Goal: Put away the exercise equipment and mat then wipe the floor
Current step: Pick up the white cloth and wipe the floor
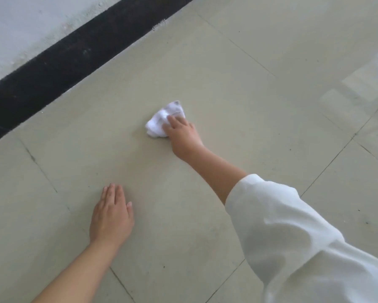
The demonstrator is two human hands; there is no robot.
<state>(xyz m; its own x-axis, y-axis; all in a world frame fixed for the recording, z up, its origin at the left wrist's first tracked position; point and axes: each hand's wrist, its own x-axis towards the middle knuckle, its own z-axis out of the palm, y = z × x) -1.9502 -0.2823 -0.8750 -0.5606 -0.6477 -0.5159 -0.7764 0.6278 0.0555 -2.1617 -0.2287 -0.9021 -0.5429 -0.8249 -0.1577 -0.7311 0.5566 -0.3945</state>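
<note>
Floor [205, 62]: pale grey tiles, a black skirting strip [59, 60] along the white wall [19, 22] at upper left.
Cloth [161, 121]: white, crumpled, lying on the tiles mid-frame.
Right hand [181, 132]: fingers pressed down on the cloth, white sleeve [293, 232] pushed up.
Left hand [111, 215]: flat on the tiles, fingers together, holding nothing.

My right hand [182, 133] presses a crumpled white cloth [161, 121] onto the tiled floor [238, 95]. My left hand [111, 217] lies flat on it, nearer me.
</note>
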